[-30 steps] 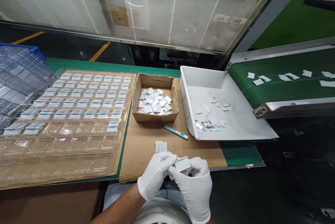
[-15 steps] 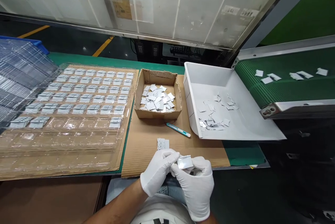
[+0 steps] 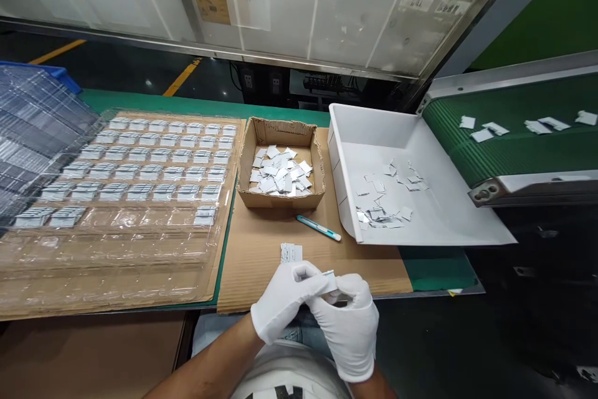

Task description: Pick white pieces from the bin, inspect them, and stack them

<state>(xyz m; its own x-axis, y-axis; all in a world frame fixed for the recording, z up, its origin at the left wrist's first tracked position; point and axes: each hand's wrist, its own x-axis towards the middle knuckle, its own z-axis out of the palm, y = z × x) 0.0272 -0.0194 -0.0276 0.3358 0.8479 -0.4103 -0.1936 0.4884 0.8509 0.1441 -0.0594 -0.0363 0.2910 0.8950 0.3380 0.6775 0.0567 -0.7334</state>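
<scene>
At the near edge of the brown cardboard sheet (image 3: 280,243), the white-gloved left hand (image 3: 284,299) and right hand (image 3: 348,324) are together pinching a small flat white piece (image 3: 328,279).

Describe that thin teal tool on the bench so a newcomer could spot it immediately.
Start at the brown corrugated cardboard sheet covering the middle of the green bench. Below the small open cardboard box of white pieces, near the white plastic tray, lies the slim teal pen-shaped tool, flat and slanted. It is the only coloured, long item among white squares.
</scene>
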